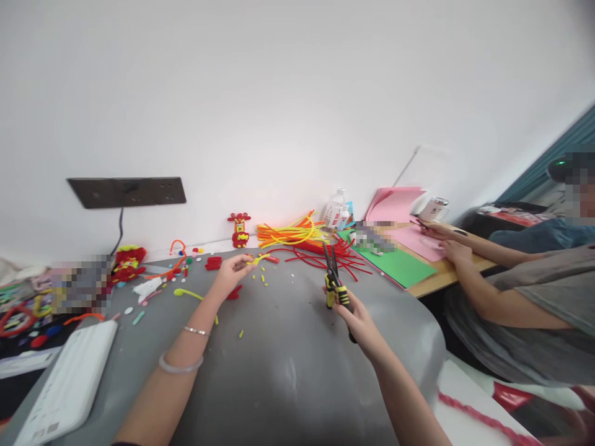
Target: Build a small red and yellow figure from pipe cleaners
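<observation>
My left hand [232, 272] is closed in a pinch on a short yellow pipe cleaner [261, 257], held just above the grey table [288, 371]. In my right hand [357, 316] are long-nosed pliers [333, 279] with yellow and black handles, their jaws pointing up and away from me. Small yellow cuttings [264, 280] lie on the table between the two hands. A longer yellow pipe cleaner with a coiled end [186, 293] rests left of my left wrist, partly hidden by the forearm. Red pieces [214, 263] lie close to that hand.
By the wall stand a red and yellow figure [240, 230], yellow-orange pipe cleaners [292, 232] and red ones [334, 255]. A white keyboard-like slab [69, 378] lies at left. At right, another person's hands [455, 251] work over pink paper [418, 240], beside green paper [400, 266].
</observation>
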Tool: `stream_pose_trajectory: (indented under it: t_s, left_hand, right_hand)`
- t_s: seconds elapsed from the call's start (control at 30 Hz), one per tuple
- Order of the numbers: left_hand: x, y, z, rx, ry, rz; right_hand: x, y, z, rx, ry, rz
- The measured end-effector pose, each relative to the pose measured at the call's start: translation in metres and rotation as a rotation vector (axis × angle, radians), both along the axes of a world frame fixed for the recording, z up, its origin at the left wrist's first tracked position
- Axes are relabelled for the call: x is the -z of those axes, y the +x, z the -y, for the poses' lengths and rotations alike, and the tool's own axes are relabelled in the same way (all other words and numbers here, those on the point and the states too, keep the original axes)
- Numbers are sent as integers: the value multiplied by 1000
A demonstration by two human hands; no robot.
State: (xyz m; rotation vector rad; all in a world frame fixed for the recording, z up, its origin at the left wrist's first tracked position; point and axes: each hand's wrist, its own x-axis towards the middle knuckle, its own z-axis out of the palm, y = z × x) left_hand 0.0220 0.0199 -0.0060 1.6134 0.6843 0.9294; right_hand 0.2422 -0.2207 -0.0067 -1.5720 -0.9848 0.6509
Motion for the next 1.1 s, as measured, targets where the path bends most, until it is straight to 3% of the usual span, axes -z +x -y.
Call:
stream_pose_trajectory:
  t_s: [0.13, 0.23, 0.47, 0.6, 1.1]
  left_hand:
    - [-2, 5, 8, 45, -35, 7]
    - [-4, 8, 16, 78, -75, 19]
    - [-7, 14, 30, 204, -309, 164]
    - [-9, 15, 34, 230, -380, 201]
    - [-9, 17, 39, 286, -365, 125]
  right_hand:
    - [-2, 7, -12, 38, 20, -68]
    - [-6, 4, -17, -11, -40, -141]
    - [-14, -59, -20, -305, -247, -378]
    - [-12, -79, -22, -362, -295, -468]
    - [-1, -83, -30, -401, -273, -286]
